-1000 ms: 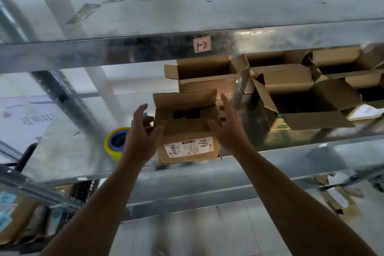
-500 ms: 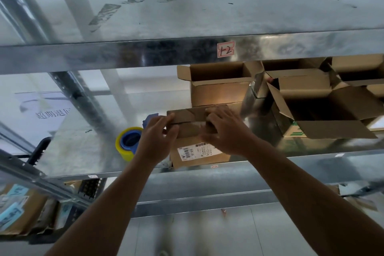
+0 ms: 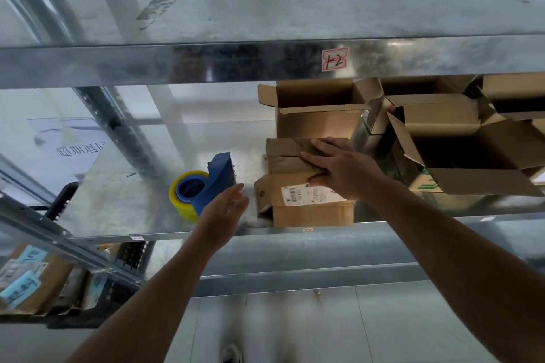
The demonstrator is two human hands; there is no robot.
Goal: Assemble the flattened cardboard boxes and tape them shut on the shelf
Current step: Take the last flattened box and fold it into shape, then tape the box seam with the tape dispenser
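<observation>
Right grip (image 3: 339, 168) flat, fingers straight, pressing folded flaps of small brown cardboard box (image 3: 295, 211); I see left grip (image 3: 224, 209) loose, empty, near blue tape dispenser (image 3: 219, 174) on metal shelf (image 3: 118, 200).

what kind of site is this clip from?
Probably a warehouse or stockroom packing area: galvanized steel shelving with a handwritten bay tag, open cardboard boxes beside a barcode-labelled box, and a tape dispenser on the shelf.
</observation>
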